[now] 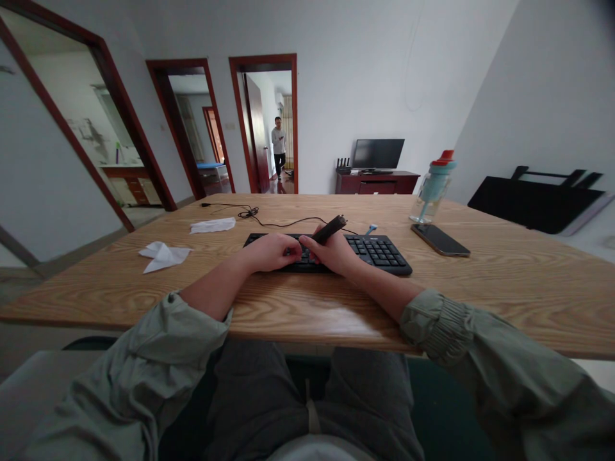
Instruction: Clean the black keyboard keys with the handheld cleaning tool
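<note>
A black keyboard [384, 253] lies flat near the front edge of the wooden table. My right hand [336, 254] is closed around a black stick-shaped tool [330, 228] above the middle of the keys. The tool tilts up to the right and has a metallic-looking end; its lower end is hidden by my hands. Over the keyboard's left half rests my left hand [273, 251], its fingers curled beside the right hand. Whether those fingers grip anything is hidden. Behind the keyboard is a small blue and white item [371, 228], too small to name.
A coiled black cable [248, 212] runs across the table behind the keyboard. Crumpled white tissue [164, 256] and a folded tissue [213, 225] lie at left. At right are a phone [439, 240] and a water bottle [431, 192]. A person [278, 141] stands in a far doorway.
</note>
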The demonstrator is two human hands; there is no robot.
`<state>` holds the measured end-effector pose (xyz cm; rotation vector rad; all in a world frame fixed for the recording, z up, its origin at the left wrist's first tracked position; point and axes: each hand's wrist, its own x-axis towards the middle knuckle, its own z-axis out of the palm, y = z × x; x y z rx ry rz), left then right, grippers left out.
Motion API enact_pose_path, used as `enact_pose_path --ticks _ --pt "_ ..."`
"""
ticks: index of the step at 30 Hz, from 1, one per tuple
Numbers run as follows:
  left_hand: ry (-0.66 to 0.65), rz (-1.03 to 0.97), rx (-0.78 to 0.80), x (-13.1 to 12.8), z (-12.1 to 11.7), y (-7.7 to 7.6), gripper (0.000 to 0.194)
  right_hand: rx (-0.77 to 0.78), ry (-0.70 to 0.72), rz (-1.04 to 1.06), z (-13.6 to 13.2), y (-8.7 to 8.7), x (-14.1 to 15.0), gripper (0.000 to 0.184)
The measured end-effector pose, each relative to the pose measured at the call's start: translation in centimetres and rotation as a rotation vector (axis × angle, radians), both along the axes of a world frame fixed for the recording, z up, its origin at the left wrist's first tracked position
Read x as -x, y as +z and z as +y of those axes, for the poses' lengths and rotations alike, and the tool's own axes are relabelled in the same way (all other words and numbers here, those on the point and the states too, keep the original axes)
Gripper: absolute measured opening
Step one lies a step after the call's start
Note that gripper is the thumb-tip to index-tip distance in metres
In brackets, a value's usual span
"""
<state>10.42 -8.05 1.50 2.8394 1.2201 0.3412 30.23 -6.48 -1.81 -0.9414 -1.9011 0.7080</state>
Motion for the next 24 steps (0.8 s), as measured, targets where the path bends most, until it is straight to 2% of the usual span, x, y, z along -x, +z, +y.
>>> enact_pose_path --ticks 16,24 --pt "0.012 0.056 0.018 -0.36 -0.03 -0.07 0.019 0.009 0.009 -0.04 0.37 -0.27 -0.19 0.03" --pt "0.006 0.071 0.005 -0.34 0.03 -0.36 0.016 0.05 0.021 -0.064 -0.35 0.08 -0.3 0.022"
